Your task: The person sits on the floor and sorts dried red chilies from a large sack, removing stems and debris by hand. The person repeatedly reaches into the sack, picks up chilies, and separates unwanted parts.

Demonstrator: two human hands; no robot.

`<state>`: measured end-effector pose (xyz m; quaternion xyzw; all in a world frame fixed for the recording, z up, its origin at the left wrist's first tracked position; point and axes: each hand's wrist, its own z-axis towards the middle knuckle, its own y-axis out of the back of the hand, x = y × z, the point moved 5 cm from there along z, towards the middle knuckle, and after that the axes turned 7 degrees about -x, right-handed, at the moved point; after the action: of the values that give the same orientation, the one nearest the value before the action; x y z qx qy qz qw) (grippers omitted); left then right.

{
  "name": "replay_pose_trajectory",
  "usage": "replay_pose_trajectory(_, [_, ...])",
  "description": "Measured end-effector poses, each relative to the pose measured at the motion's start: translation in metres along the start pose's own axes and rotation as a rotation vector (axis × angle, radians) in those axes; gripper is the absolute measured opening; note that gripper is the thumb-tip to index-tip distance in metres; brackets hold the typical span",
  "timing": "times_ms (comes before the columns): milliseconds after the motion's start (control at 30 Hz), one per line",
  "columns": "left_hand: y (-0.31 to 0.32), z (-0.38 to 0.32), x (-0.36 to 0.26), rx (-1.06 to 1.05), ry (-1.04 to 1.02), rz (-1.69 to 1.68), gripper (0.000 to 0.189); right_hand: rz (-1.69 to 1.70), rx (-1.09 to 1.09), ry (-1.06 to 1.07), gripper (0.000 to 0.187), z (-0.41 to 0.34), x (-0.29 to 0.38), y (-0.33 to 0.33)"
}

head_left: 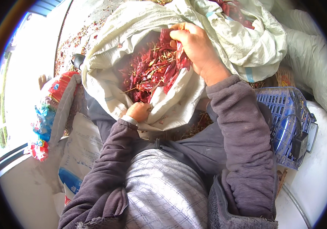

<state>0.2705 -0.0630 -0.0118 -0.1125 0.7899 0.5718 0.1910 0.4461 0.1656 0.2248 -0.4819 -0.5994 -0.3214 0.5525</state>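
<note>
Before me, between my knees, a white woven sack [106, 37] gapes wide, its rim folded outward. Dried red chili peppers [149, 71] mixed with pale stems fill its inside. My left hand [138, 111] grips the near rim of the sack, fingers curled over the fabric. At the far right of the opening, my right hand [190, 43] pinches a few dried chili peppers [182, 55] between thumb and fingers, above the heap. Part of the sack's far inner side lies in shadow.
A second white woven sack [255, 48] with red chilies on top stands at the back right, beside bulging pale bags [309, 57]. A blue plastic basket [283, 120] with a black adapter [299, 144] sits at my right. Colourful packaging [52, 106] lies left. Debris [80, 40] litters the floor.
</note>
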Motion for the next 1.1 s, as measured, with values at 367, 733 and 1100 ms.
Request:
replay_pose_trajectory(367, [0.099, 0.105, 0.029, -0.755, 0.288, -0.013, 0.039, -0.127, -0.014, 0.134, 0.018, 0.003, 0.004, -0.009])
replay_pose_trajectory(733, [0.114, 0.054, 0.041, -0.897, 0.491, -1.25, 0.019, -0.65, -0.022, 0.387, 0.027, 0.003, -0.007, -0.024])
replay_pose_trajectory(1100, [0.197, 0.05, -0.053, -0.715, 0.185, -1.307, 0.031, -0.769, 0.233, 0.567, 0.033, -0.022, -0.028, -0.07])
